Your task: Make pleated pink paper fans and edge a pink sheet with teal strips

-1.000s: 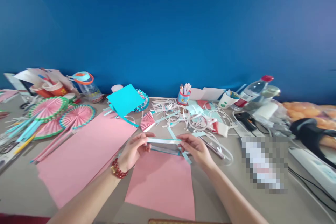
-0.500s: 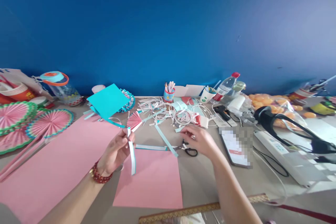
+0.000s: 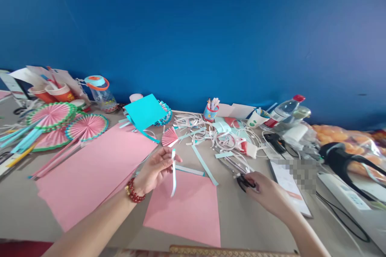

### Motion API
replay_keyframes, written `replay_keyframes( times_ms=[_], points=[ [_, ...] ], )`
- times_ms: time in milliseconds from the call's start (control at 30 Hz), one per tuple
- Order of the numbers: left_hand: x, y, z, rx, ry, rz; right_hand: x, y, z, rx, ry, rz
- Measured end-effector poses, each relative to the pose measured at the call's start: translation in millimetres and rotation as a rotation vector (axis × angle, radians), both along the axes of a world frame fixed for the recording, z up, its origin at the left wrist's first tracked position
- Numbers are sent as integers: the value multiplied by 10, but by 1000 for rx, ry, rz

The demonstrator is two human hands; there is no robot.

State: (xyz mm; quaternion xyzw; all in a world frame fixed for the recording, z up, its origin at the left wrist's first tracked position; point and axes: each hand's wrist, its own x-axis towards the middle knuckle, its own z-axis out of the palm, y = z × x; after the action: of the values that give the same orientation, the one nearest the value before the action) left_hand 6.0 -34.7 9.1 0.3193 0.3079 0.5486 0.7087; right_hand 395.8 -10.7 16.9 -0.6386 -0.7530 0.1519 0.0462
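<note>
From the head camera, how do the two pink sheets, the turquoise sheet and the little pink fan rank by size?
1. Left pink sheet.
2. Middle pink sheet.
3. Turquoise sheet, though it lies farther back, so it may be larger than it looks.
4. Small pink fan.

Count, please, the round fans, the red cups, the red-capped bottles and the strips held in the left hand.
round fans: 3
red cups: 2
red-capped bottle: 1
strip in left hand: 1
Total: 7
</note>
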Motion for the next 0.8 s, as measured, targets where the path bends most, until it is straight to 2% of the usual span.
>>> replay_keyframes(
  times_ms=[167,267,367,467,533,567,667,800],
  points=[
    [5,-12,42,66,26,35,17,64,115,-222,463,-47],
    [13,-16,57,64,-6,27,-223,41,223,-418,790,-38],
    [22,-15,56,78,-47,61,-615,9,285,-481,1056,2],
    [18,-8,63,79,-50,155,-1070,-22,304,-510,1185,57],
    [9,-6,76,79,-7,167,-1361,-41,308,-543,1237,144],
    [6,-8,81,85,27,156,-1492,-48,306,-550,1277,145],
    [24,-40,78,150,186,113,-1802,-45,271,-459,1396,22],
    [115,-130,17,290,408,89,-1985,6,152,-335,1482,-169]
  ],
)
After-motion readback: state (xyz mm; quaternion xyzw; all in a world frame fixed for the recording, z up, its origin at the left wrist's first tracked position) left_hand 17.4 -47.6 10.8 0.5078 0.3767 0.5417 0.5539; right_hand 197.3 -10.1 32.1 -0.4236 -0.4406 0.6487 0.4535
